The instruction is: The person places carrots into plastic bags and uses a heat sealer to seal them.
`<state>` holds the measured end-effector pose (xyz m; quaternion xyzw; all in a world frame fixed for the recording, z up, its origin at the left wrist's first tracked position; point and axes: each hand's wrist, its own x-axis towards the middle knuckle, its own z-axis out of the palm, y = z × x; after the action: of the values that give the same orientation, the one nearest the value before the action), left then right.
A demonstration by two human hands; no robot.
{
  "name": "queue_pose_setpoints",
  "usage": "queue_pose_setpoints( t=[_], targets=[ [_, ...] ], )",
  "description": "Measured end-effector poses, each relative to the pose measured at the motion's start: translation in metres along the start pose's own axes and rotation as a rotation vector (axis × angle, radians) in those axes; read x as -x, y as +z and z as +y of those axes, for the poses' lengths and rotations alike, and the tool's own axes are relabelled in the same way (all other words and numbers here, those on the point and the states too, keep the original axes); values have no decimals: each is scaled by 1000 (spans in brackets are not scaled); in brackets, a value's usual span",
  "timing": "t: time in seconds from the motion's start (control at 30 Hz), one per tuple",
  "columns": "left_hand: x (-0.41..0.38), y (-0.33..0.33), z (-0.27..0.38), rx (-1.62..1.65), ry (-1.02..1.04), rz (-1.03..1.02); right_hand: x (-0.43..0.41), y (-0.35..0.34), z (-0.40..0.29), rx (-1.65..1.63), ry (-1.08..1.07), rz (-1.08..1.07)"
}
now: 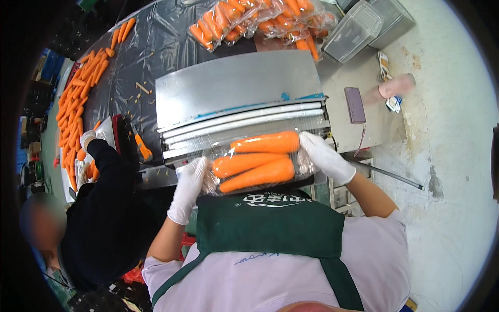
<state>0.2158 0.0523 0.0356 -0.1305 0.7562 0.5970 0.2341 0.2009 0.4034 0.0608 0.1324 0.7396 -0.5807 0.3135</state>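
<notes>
Three orange carrots [255, 160] lie side by side in clear plastic film, held up between my two gloved hands. The white-gloved left hand [190, 185] grips the gathered film at the left end of the pack. At the opposite end, my right hand [327, 158], also in a white glove, grasps the film beside the carrot tips. Just behind the pack stands a metal film-wrapping machine [239, 84] with white rollers [243, 121] along its near side. Part of the machine's front is hidden by the pack.
Wrapped carrot packs [234, 19] are heaped behind the machine. Loose carrots [76, 109] lie far left, where a co-worker's gloved hand [88, 138] reaches. An orange utility knife [143, 148] lies left of the machine. Right are a phone [354, 105] and clear plastic containers [353, 31].
</notes>
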Motion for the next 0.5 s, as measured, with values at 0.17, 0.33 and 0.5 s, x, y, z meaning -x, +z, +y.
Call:
queue_pose_setpoints(
  t=[0.17,0.33,0.5],
  targets=[
    [21,27,-53,-198,145,143,4,23,76,120,-173,139],
    [20,50,-101,-601,367,606,7,42,119,396,-234,497],
    [26,51,-89,-260,380,692,13,36,110,301,-630,788]
  ],
)
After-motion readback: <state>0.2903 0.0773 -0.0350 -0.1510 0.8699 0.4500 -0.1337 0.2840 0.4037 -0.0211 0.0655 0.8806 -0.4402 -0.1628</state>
